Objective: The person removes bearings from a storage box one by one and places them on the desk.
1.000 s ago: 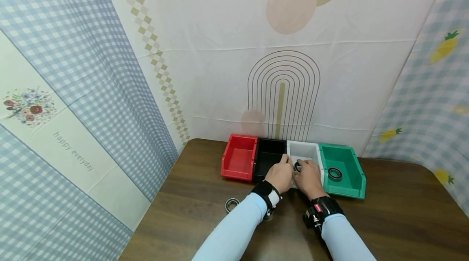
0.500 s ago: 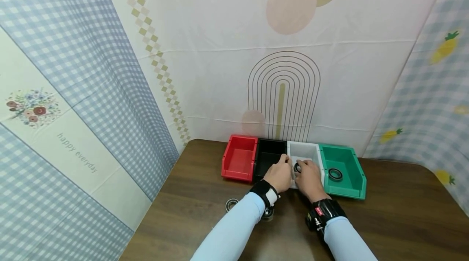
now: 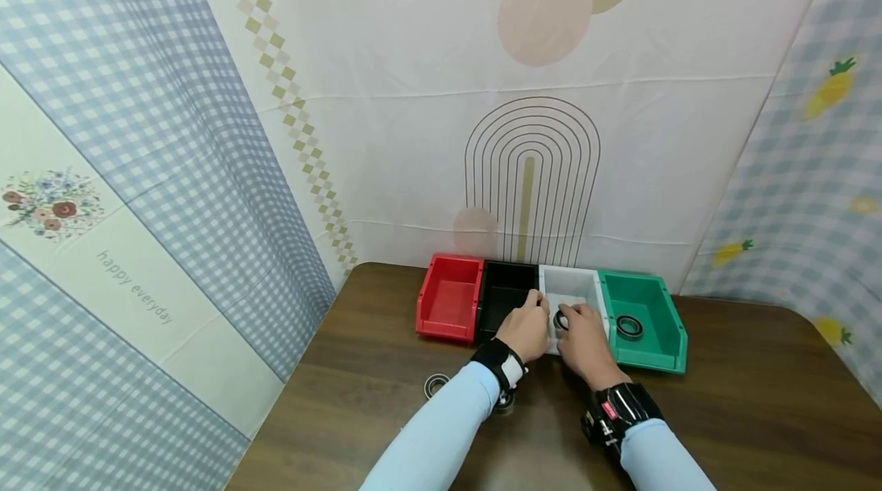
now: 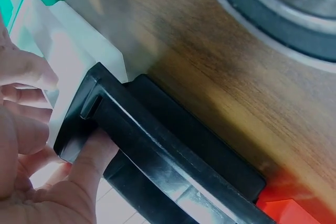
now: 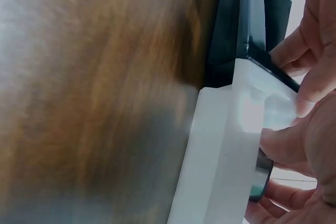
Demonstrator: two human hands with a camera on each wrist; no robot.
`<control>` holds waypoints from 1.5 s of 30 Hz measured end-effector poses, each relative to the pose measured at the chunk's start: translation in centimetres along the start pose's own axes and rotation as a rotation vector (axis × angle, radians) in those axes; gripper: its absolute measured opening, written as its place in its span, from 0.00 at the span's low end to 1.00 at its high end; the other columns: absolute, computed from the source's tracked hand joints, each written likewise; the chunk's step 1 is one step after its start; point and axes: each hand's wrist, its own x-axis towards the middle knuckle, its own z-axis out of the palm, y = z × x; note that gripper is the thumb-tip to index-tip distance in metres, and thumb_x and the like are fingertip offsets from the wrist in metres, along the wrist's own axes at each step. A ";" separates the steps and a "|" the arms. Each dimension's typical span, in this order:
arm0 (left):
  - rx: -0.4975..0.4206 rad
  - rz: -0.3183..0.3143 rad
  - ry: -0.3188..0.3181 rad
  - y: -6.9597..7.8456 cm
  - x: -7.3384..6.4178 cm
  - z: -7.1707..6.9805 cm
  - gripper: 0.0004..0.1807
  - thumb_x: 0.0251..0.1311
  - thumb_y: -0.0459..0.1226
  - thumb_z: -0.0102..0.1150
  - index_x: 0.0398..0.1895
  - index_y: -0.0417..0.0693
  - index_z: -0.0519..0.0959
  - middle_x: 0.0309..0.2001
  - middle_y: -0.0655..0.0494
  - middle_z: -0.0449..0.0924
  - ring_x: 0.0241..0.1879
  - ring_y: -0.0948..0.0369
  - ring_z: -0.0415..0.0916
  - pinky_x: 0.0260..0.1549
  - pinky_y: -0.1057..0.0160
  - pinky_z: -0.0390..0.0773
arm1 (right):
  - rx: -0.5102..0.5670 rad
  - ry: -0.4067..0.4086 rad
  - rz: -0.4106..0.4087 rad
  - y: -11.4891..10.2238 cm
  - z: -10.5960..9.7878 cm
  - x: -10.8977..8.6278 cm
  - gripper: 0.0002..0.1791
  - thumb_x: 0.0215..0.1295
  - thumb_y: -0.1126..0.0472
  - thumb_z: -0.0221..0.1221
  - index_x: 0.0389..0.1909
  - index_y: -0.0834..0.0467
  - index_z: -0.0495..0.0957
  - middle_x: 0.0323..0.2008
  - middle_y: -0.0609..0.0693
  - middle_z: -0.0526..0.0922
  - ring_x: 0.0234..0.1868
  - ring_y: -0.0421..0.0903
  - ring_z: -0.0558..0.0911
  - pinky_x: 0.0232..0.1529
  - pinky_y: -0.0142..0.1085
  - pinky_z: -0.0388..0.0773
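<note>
My left hand [image 3: 527, 330] pinches the adjoining walls of the black bin [image 4: 173, 140] and the white bin [image 3: 570, 276], thumb and fingers on either side. My right hand [image 3: 586, 342] reaches over the front of the white bin and holds a ball bearing [image 5: 261, 176] between thumb and fingers. In the head view that bearing [image 3: 558, 320] is partly covered by the fingers. A second bearing [image 3: 630, 336] lies flat in the green bin [image 3: 658, 353], just right of my right hand.
At the left end of the row sits a red bin [image 3: 448, 303]. On the wooden table [image 3: 358, 368], one bearing [image 3: 429, 386] lies beside my left sleeve, and another bearing [image 3: 506, 403] is partly hidden by that arm. A patterned cloth [image 3: 413, 154] hangs behind.
My right hand and wrist have shifted slightly toward me and to the right, and the bearing in its fingers has moved a little the same way. My left hand has stayed in place.
</note>
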 end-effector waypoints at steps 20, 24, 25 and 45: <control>0.006 0.010 -0.006 0.3 0.1 0.7 0.21 0.67 0.39 0.69 0.63 0.50 0.83 0.69 0.56 0.72 0.19 0.67 0.75 0.19 0.76 0.75 | -0.008 0.018 -0.036 -0.7 -1.2 -4.0 0.27 0.71 0.68 0.63 0.70 0.70 0.75 0.60 0.68 0.79 0.60 0.66 0.77 0.56 0.61 0.80; 0.013 0.005 -0.001 0.2 0.1 0.8 0.23 0.66 0.39 0.70 0.64 0.50 0.83 0.69 0.57 0.72 0.20 0.67 0.76 0.20 0.75 0.75 | -0.018 0.026 -0.043 -1.1 -1.6 -4.6 0.26 0.68 0.68 0.64 0.67 0.70 0.77 0.54 0.66 0.81 0.55 0.64 0.79 0.52 0.59 0.80; 0.014 0.005 0.000 0.2 0.1 0.8 0.23 0.65 0.39 0.70 0.64 0.50 0.83 0.69 0.57 0.72 0.20 0.68 0.76 0.20 0.75 0.75 | -0.020 0.026 -0.045 -1.2 -1.7 -4.8 0.26 0.68 0.68 0.65 0.66 0.70 0.78 0.53 0.66 0.82 0.54 0.63 0.79 0.51 0.59 0.81; 0.020 -0.010 -0.027 0.1 0.3 0.7 0.29 0.68 0.39 0.68 0.72 0.48 0.78 0.72 0.55 0.70 0.16 0.69 0.70 0.16 0.76 0.72 | -0.018 -0.043 -0.019 -1.0 -1.9 -6.0 0.25 0.70 0.67 0.65 0.66 0.70 0.78 0.54 0.66 0.82 0.56 0.64 0.79 0.54 0.61 0.80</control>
